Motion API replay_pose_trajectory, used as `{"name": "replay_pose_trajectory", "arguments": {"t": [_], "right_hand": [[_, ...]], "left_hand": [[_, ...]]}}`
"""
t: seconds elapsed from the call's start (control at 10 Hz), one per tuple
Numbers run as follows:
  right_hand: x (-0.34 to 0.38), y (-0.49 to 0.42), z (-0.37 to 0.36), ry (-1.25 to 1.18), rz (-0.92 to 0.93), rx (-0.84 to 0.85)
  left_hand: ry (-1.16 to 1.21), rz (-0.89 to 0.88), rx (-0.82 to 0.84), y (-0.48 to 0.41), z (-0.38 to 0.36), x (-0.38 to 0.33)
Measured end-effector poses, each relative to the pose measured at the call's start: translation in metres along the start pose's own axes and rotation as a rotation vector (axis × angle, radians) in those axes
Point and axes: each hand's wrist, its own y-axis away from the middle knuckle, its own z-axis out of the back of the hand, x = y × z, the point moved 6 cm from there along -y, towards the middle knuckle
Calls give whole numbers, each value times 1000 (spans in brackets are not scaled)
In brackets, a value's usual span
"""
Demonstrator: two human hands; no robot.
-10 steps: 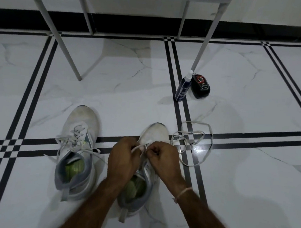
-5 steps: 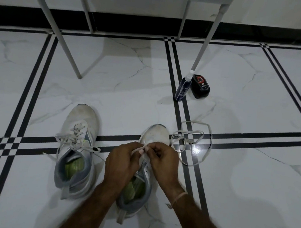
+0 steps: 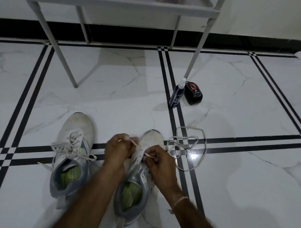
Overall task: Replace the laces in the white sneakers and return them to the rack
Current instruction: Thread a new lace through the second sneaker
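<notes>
Head view: left hand (image 3: 118, 148) and right hand (image 3: 158, 161) each pinch lace (image 3: 135, 145) above sneaker (image 3: 153, 137).

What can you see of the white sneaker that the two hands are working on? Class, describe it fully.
The sneaker stands upright on the floor, toe toward the rack. Its white upper looks like fabric, soiled at the toe; the collar is grey, the insole green, with a pull tab at the heel. Several eyelets show empty. The left hand and right hand each pinch an end of a lace over the front eyelets.
</notes>
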Motion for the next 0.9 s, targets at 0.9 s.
{"name": "replay_pose_trajectory", "arguments": {"t": [0.9], "right_hand": [[0,-5,4,126,1,47]], "left_hand": [[-287,-112,226,-1,4,-25]]}}
